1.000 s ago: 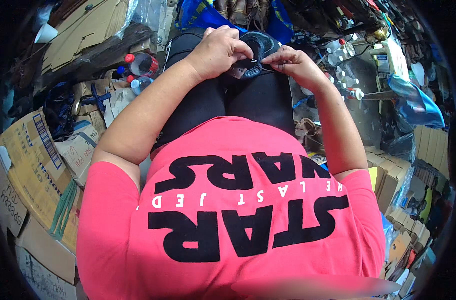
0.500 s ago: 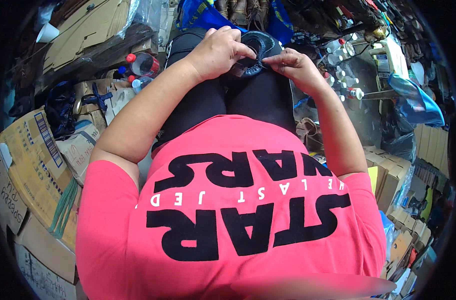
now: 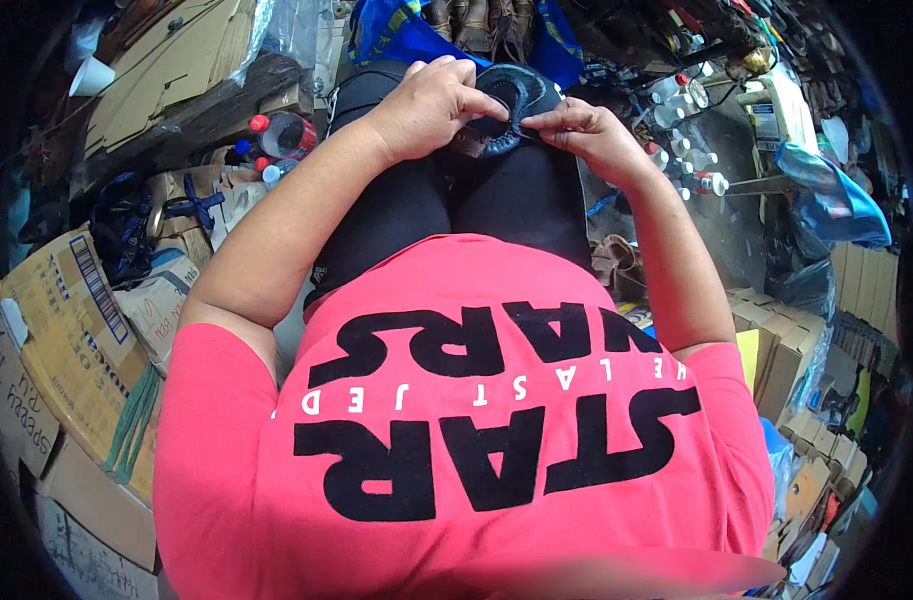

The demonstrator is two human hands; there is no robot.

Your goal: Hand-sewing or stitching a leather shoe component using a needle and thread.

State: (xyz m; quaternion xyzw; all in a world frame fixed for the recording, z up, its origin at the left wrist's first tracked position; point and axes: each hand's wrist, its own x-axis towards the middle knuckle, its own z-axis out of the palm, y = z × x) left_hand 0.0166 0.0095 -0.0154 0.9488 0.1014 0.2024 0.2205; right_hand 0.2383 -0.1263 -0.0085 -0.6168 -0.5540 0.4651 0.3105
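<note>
On my black-trousered thighs rests a dark, curved piece with a rounded opening and a gathered edge, which looks like a shoe upper [image 3: 501, 147]. My left hand [image 3: 432, 105] grips it from the left, with the index finger reaching into the opening and the other fingers curled. From the right, my right hand [image 3: 580, 127] pinches at the rim with thumb and forefinger. Anything thin between those fingertips is too small to make out.
Beyond my knees lies a blue bag [image 3: 402, 35] beside several brown shoes [image 3: 477, 25]. Bottles with red caps [image 3: 285, 133] stand at left, and several clear bottles [image 3: 669, 115] at right. Cardboard boxes [image 3: 72, 330] crowd the left; stacked cartons [image 3: 777, 340] line the right.
Both hands stay at the dark piece and shift very slightly. The left finger sits a little lower in the opening. The whole view has tilted a touch.
</note>
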